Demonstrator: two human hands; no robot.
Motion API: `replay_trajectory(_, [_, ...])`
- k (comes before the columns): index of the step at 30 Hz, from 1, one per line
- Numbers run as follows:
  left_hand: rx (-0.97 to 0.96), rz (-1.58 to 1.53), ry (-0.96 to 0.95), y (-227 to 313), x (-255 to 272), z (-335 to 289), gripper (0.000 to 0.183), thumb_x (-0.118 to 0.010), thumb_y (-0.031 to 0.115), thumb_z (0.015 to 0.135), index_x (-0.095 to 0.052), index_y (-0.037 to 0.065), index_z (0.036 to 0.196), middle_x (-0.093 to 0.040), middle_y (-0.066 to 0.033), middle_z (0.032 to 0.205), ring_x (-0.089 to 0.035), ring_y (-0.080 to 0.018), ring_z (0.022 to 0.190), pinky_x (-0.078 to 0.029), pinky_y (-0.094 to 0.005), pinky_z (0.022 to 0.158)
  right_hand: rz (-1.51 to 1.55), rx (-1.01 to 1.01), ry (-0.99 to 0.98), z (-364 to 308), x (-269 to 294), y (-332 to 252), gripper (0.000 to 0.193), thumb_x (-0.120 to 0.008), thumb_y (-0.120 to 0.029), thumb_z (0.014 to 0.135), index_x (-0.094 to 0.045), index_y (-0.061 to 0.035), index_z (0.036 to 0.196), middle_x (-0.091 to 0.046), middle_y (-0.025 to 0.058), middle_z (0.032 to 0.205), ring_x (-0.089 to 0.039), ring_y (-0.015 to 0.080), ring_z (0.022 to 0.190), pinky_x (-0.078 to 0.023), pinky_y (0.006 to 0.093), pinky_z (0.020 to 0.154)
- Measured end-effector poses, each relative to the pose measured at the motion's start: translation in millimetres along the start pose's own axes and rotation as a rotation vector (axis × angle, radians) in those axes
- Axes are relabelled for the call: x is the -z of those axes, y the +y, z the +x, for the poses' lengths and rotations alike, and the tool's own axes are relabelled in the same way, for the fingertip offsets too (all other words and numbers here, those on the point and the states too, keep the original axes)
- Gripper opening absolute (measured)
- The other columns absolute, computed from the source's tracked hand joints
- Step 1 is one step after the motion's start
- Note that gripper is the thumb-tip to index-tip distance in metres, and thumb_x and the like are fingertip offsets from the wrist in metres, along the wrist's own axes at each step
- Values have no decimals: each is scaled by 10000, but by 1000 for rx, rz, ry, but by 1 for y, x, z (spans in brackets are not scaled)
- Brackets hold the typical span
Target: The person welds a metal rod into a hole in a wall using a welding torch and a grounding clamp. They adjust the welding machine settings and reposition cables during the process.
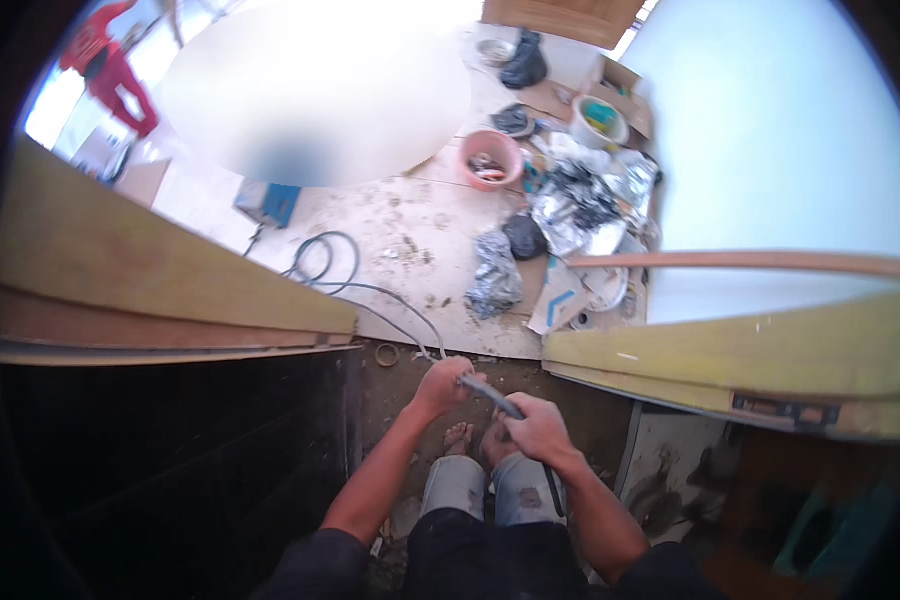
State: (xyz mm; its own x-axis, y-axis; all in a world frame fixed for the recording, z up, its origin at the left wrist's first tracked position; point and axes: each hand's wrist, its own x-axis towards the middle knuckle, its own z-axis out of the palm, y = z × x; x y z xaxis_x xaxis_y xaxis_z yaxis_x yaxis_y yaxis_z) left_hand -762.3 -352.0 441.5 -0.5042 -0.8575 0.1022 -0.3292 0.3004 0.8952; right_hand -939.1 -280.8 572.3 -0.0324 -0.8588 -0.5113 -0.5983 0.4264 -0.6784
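My left hand [446,383] is closed around a grey, hose-like cord, and my right hand [536,422] grips it a little further right and nearer to me. Between the two hands a thick stretch of the cord [490,393] slants down to the right. A darker length hangs below my right hand beside my knee. Two thin strands run from my left hand to a loose coil [327,262] on the pale floor. Whether the thick part is one piece or strands bundled together, I cannot tell.
Yellowish counters flank me, left [170,290] and right [730,360]. Ahead lie a pink bucket [491,160], a white bucket [599,122], black bags and crumpled silver wrapping [570,200]. A large pale round shape [320,80] blocks the far view. A person in red [110,70] stands far left.
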Motion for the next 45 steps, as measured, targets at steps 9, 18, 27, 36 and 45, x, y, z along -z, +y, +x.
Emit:
replay_trajectory(9, [442, 523, 1009, -76, 196, 54, 271, -682, 234, 836, -544, 35, 715, -548, -165, 729, -530, -369, 751, -418, -478, 704, 390, 176, 545, -86, 227, -254, 156, -687, -74, 739, -612, 19, 840, -526, 28, 645, -474, 86, 506, -370, 195, 464])
replay_trajectory(18, [896, 309, 1241, -66, 357, 189, 490, -557, 435, 919, -572, 12, 671, -600, -229, 750, -565, -425, 779, -436, -486, 729, 561, 205, 735, 85, 346, -292, 206, -547, -98, 929, -544, 26, 1093, -346, -43, 604, -337, 40, 492, -313, 195, 471])
replay_trajectory(27, [1176, 206, 2138, -101, 576, 152, 550, -542, 518, 881, -562, 20, 647, -625, -232, 725, -602, -444, 738, -448, -509, 685, 32, 579, 12, 343, 298, -532, 191, -624, -141, 921, -584, 4, 1039, -491, -27, 708, -428, 47, 600, -373, 194, 563])
replay_trajectory(36, [1422, 299, 2118, -122, 572, 73, 491, -662, 415, 866, -516, 17, 618, -583, -187, 621, -576, -362, 619, -455, -456, 640, -287, 1125, -347, 521, 168, -785, 167, -652, -15, 853, -637, 28, 1013, -558, 41, 786, -509, 122, 726, -410, 247, 659])
replay_trajectory(45, [1911, 293, 2113, -173, 576, 92, 407, -656, 447, 858, -634, 53, 957, -615, -211, 910, -579, -383, 935, -473, -459, 803, -542, 1356, -910, 648, 2, -979, 227, -683, 32, 789, -650, -6, 1011, -587, 76, 790, -541, 153, 685, -419, 287, 601])
